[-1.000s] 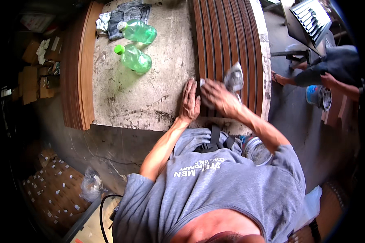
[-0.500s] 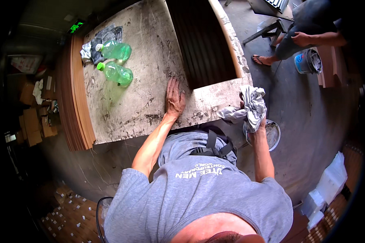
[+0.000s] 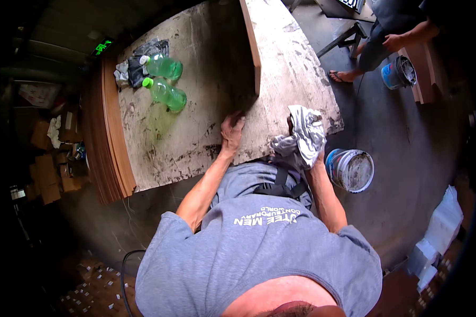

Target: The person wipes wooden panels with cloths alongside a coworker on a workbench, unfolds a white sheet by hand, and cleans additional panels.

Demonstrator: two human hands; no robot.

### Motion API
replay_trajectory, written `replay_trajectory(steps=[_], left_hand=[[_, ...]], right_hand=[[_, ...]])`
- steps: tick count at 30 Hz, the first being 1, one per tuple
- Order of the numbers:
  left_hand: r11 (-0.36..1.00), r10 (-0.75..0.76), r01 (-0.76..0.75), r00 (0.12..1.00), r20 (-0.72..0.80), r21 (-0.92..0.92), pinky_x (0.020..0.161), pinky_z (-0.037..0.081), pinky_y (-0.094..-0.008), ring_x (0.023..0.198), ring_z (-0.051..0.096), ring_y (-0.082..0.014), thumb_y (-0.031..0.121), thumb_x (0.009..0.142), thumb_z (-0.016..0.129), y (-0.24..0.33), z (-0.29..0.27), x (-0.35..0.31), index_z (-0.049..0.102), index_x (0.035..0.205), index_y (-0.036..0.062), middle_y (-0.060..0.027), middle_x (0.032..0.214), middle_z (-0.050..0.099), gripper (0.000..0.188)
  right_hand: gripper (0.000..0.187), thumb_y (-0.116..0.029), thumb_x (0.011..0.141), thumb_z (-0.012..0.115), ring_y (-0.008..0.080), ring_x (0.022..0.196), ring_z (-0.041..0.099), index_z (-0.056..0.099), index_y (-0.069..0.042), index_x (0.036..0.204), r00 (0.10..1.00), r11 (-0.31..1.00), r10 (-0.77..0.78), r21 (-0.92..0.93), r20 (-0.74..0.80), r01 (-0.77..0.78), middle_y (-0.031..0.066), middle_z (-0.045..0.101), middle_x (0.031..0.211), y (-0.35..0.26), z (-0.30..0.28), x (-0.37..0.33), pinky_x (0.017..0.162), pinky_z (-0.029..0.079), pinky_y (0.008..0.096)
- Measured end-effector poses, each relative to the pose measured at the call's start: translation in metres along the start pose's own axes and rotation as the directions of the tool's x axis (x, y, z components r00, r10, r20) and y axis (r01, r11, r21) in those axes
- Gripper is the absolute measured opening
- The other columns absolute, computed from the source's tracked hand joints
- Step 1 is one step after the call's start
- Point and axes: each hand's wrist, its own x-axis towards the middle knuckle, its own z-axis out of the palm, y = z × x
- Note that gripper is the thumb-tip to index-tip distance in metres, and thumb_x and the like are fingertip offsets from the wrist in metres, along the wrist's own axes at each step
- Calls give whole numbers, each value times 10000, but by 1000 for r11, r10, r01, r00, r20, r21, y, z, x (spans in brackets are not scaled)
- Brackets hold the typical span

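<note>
A long dark-brown panel [image 3: 253, 50] stands on edge across the work table [image 3: 285, 68], its narrow side facing up and its left face in shadow. My left hand [image 3: 231, 132] rests on the tabletop just short of the panel's near end, fingers slightly bent and apart, holding nothing that shows. At the table's near right edge, my right hand [image 3: 319, 156] grips a crumpled grey-white rag [image 3: 307, 132]. The cloth covers most of its fingers. Two clear bottles of green liquid, one with a white cap [image 3: 164, 67] and one with a green cap [image 3: 166, 96], lie at the far left.
Dark and pale cloths [image 3: 135, 66] lie by the bottles. Stacked brown boards [image 3: 113, 132] line the table's left side. A bucket [image 3: 351, 170] stands on the floor at right. Beyond it are another bucket [image 3: 397, 73] and another person's sandaled foot [image 3: 345, 76].
The panel has gone from lying flat to standing on edge, with its near end shifted left. My right hand has brought the rag left. My left hand's fingers have bent.
</note>
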Motion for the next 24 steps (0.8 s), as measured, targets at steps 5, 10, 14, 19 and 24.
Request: replay_trajectory(steps=[5, 10, 14, 19, 24], left_hand=[[934, -110, 220, 927, 359, -281, 951, 440, -330, 1112, 588, -212, 425, 957, 528, 60, -11, -27, 542, 1274, -6, -127, 1185, 632, 535], [974, 7, 71, 940, 340, -216, 922, 434, -266, 1017, 543, -99, 298, 922, 634, 78, -34, -34, 564, 1223, -7, -21, 1130, 611, 434], [964, -8, 68, 974, 228, -259, 849, 470, -248, 930, 578, -89, 212, 913, 644, 70, -64, -31, 623, 1131, -16, -9, 1009, 652, 316], [982, 93, -85, 995, 43, -166, 796, 483, -252, 880, 587, -87, 173, 921, 612, 47, -90, -33, 641, 1077, -22, -15, 963, 674, 252], [990, 114, -126, 981, -159, -68, 718, 467, -259, 777, 554, -69, 179, 886, 627, 64, -118, -34, 642, 1039, -3, -11, 858, 655, 239]], right_hand=[[468, -333, 962, 416, 311, 1054, 610, 509, -6, 1284, 865, -281, 263, 891, 428, -355, 196, 598, 1216, 10, 51, -3, 960, 497, 427], [497, -399, 964, 469, 203, 1036, 602, 535, -9, 1264, 869, 418, 250, 762, 427, -495, 125, 630, 1132, -73, 87, 18, 910, 468, 320], [404, -270, 977, 465, 206, 1052, 579, 532, 5, 1265, 966, 930, 56, 340, 251, -142, 104, 626, 1128, -94, 114, 34, 930, 430, 297], [429, -312, 979, 480, 154, 1001, 573, 563, -2, 1263, 952, 900, 109, 379, 284, -216, 69, 635, 1117, -103, 147, 42, 892, 440, 275], [555, -391, 975, 483, 221, 1156, 557, 510, 42, 1321, 957, 867, 107, 447, 269, -223, 138, 588, 1254, -99, 157, 55, 1009, 409, 324]])
